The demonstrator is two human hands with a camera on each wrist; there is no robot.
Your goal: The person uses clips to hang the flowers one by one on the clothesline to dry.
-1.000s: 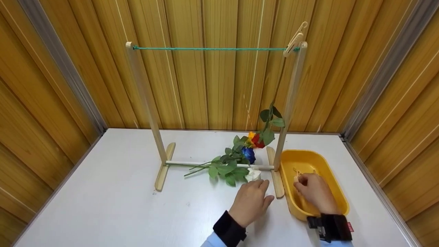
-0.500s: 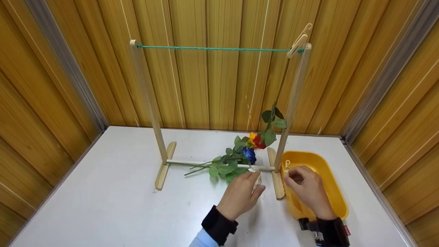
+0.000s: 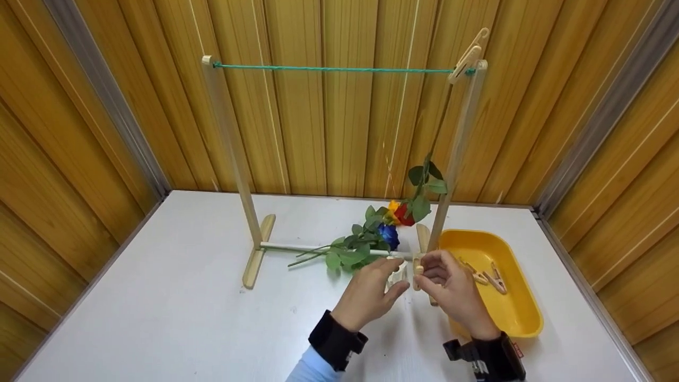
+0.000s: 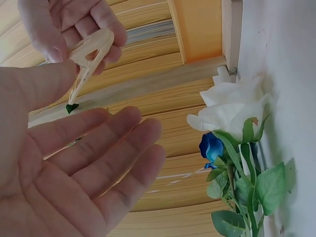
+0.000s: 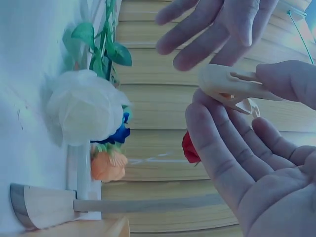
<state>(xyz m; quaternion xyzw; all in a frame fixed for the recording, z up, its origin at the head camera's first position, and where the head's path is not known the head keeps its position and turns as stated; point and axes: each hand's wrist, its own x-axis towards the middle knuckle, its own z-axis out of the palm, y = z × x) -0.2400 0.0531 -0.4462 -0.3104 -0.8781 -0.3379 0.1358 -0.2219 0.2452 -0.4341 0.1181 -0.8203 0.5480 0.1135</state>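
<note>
My right hand (image 3: 451,289) pinches a beige plastic clothespin (image 5: 227,86) between thumb and fingers, beside the tray. Facing it, my left hand (image 3: 363,292) has its fingers spread and holds nothing; in the left wrist view the clothespin is close to its thumb. A white rose (image 4: 232,106) lies just beyond the left fingertips, partly covered by them in the head view. Beside it lie a blue rose (image 3: 389,236) and an orange rose (image 5: 109,165), their leafy stems pointing left. Upside down from the cord hangs a red rose (image 3: 405,214), its stem held by another clothespin (image 3: 467,61).
A wooden frame (image 3: 233,143) with a green cord (image 3: 329,69) strung across its top stands on the white table (image 3: 175,297). Right of its foot is a yellow tray (image 3: 522,297) with several clothespins. Wood-patterned panels (image 3: 345,132) enclose the table.
My right hand has lifted a clothespin out of the yellow tray and brought it left, close to the left hand. The left hand has shifted slightly left and up, fingers still spread.
</note>
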